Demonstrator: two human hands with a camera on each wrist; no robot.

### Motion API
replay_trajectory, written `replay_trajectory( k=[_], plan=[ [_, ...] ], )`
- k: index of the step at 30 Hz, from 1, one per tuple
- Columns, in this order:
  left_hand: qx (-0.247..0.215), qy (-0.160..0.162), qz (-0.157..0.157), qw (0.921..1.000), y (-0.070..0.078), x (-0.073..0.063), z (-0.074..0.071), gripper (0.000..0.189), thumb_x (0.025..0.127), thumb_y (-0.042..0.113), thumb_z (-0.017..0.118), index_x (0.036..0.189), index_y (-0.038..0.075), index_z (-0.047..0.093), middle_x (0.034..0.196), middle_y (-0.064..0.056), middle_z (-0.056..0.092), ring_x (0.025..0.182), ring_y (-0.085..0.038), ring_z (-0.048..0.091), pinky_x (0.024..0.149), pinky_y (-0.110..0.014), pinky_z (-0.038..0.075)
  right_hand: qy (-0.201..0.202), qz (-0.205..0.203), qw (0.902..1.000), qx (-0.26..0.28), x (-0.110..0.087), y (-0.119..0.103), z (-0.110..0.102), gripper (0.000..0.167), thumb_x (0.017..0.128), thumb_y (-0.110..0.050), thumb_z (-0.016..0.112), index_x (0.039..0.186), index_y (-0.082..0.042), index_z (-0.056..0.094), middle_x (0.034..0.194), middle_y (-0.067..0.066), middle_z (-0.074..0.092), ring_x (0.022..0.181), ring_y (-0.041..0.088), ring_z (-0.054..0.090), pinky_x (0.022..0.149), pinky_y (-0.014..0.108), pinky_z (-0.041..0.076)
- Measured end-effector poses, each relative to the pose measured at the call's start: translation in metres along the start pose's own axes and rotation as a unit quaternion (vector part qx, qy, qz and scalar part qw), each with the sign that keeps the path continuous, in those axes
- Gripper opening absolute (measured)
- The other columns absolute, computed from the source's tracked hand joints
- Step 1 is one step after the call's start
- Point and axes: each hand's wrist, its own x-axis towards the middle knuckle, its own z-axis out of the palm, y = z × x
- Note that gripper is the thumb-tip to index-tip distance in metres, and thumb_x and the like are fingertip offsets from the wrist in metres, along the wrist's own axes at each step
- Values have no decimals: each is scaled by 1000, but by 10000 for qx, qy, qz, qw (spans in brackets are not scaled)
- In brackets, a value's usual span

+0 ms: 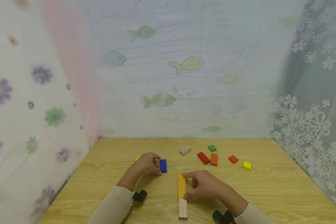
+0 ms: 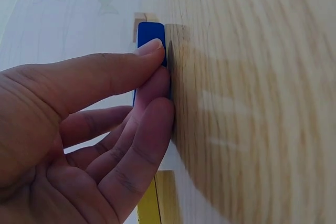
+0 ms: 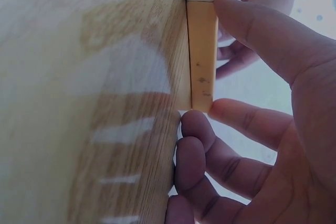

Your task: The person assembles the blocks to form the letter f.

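My left hand [image 1: 147, 164] is at the left side of a blue block [image 1: 163, 165]. Its thumb and a finger lie at the block's near and far ends, and in the left wrist view the thumb [image 2: 149, 51] covers part of the block. With thumb and index finger, my right hand [image 1: 205, 185] holds a yellow-orange block [image 1: 181, 186] lengthwise from its right side. That block lies flat, end to end with a plain wooden block [image 1: 182, 208] nearer me. In the right wrist view, the thumb [image 3: 247, 19] is by the joint between the two.
Toward the back lie a plain wooden block [image 1: 185, 150], a green block [image 1: 212, 148], a red block [image 1: 203, 158] and an orange one [image 1: 214, 159]. Farther right are a small red block [image 1: 233, 159] and a yellow block [image 1: 247, 165]. Another yellow block [image 2: 148, 203] sits behind my left hand.
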Motion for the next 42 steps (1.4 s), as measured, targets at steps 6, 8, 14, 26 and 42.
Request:
replay_trajectory(
  k=[6, 8, 14, 26, 42],
  plan=[
    [-19, 40, 37, 10000, -1, 2, 0, 69, 74, 9, 93, 136, -2, 63, 95, -5, 66, 75, -17, 63, 65, -31, 57, -10, 8, 10000, 5, 0, -1, 0, 76, 80, -44, 88, 146, -18, 61, 72, -5, 60, 60, 8, 48, 53, 24, 38],
    [-48, 38, 45, 10000, -1, 2, 1, 68, 74, 9, 93, 135, -2, 64, 95, -5, 66, 74, -17, 64, 65, -31, 58, -8, 6, 10000, 10, 0, -1, 0, 76, 80, -44, 88, 146, -18, 61, 72, -5, 60, 60, 8, 48, 53, 24, 38],
    [-235, -18, 47, 9997, -3, 2, 1, 67, 74, 7, 92, 135, -2, 65, 95, -6, 66, 74, -17, 63, 65, -31, 59, 1, 37, 10000, 16, 0, -1, 1, 76, 80, -45, 88, 146, -20, 61, 72, -5, 60, 59, 9, 47, 52, 25, 38],
    [-268, -30, 42, 9996, -3, 1, 0, 65, 73, 12, 94, 130, 1, 67, 92, -5, 65, 68, -18, 65, 63, -32, 58, 5, 52, 10000, 55, 0, 0, 1, 76, 79, -45, 88, 146, -20, 61, 73, -4, 61, 59, 9, 48, 52, 25, 38],
    [-160, 164, 115, 9997, -1, 3, -2, 69, 71, 17, 96, 131, 1, 67, 96, -4, 74, 75, -16, 69, 68, -33, 59, -25, 60, 9999, 118, 1, 1, 0, 77, 79, -45, 89, 146, -20, 61, 73, -4, 60, 60, 9, 48, 52, 25, 38]
  ],
)
